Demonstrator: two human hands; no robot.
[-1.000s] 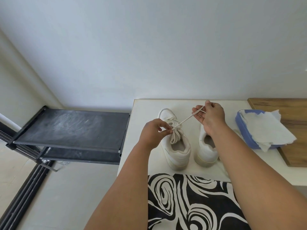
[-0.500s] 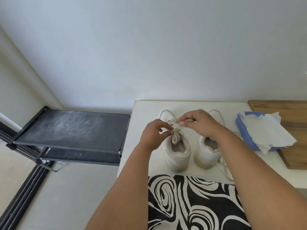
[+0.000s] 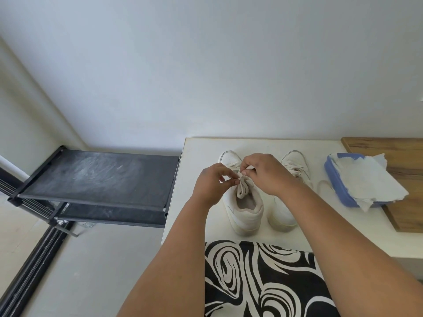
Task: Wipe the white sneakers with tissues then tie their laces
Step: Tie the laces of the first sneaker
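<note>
The left hand (image 3: 211, 183) pinches a piece of the lace (image 3: 242, 187) between thumb and fingertips, and the right hand (image 3: 263, 173) pinches the same lace from the other side, so both meet just above the tongue of the left sneaker (image 3: 243, 208). A loop of lace hangs down from the pinch toward the shoe's opening. That sneaker stands on the white table (image 3: 196, 202) with its heel toward the person, and the second sneaker (image 3: 285, 213) stands just beside it on the right, partly hidden by the right forearm, with its lace loose on the tabletop. Further right lies a blue pack of tissues (image 3: 366, 183), overlapping a wooden board (image 3: 400, 152). A black shelf rack (image 3: 98, 177) stands left of the table.
</note>
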